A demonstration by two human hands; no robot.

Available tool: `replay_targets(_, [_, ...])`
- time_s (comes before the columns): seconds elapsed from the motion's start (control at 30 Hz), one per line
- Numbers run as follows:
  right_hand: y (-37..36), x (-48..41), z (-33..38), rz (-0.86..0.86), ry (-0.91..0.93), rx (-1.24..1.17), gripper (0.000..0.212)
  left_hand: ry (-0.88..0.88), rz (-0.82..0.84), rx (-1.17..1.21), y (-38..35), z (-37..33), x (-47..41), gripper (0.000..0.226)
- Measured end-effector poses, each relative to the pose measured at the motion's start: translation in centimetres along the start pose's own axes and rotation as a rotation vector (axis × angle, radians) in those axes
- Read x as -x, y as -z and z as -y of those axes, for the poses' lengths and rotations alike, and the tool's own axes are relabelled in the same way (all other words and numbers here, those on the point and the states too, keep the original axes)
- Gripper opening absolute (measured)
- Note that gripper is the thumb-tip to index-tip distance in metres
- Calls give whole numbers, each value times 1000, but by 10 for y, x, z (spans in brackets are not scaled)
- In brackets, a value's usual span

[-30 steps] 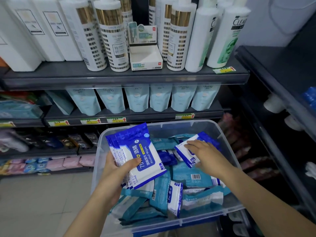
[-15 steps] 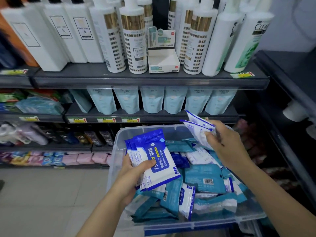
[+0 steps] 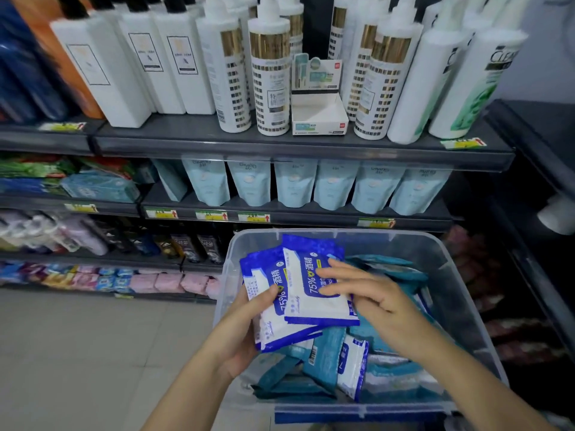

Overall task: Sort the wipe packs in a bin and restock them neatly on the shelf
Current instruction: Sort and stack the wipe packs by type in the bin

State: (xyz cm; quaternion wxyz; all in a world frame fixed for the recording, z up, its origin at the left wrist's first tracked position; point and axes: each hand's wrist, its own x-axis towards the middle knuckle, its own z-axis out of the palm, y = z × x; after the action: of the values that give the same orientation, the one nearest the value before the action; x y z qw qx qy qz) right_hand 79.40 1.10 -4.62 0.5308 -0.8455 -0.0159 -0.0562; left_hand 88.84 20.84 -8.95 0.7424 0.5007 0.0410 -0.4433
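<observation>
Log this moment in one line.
phase: sorting | left hand: grips blue stack | right hand: presses top pack onto it | bin: teal packs inside

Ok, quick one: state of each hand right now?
Left hand: holding the stack of blue wipe packs, thumb across the front.
Right hand: open, straight fingers pressing the top pack onto that stack.
</observation>
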Motion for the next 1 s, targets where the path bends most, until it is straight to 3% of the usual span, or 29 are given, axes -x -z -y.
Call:
replay_targets(0.1, [-2, 0, 10, -71, -252, -423, 48, -57, -15, 3, -7, -2, 5, 64])
replay_targets(0.2, [-13, -8, 11, -312, -333, -502, 23, -117, -68, -35, -17, -3, 6, 66])
replay_targets(0.3, [-16, -15, 7, -427, -424, -574, 52, -195, -120, -102, -23, -5, 7, 64])
replay_targets(0.4, [-11, -15, 4, -317, -578, -746, 80, -238, -147, -155, -25, -4, 7, 64])
replay_targets(0.5, [-10, -11, -3, -175, -666, -815, 63, -242, -147, -192, -25, -1, 7, 66])
replay_targets(0.6, [-10, -10, -5, -202, -676, -768, 42, -229, -153, -206, -24, 4, 5, 63])
replay_targets(0.87, [-18, -17, 10, -119, -599, -633, 40, -233, -130, -268, -18, 6, 1, 71])
replay_targets(1.0, [-33, -23, 21, -86, -546, -574, 42, -268, -141, -273, -18, 2, 6, 91])
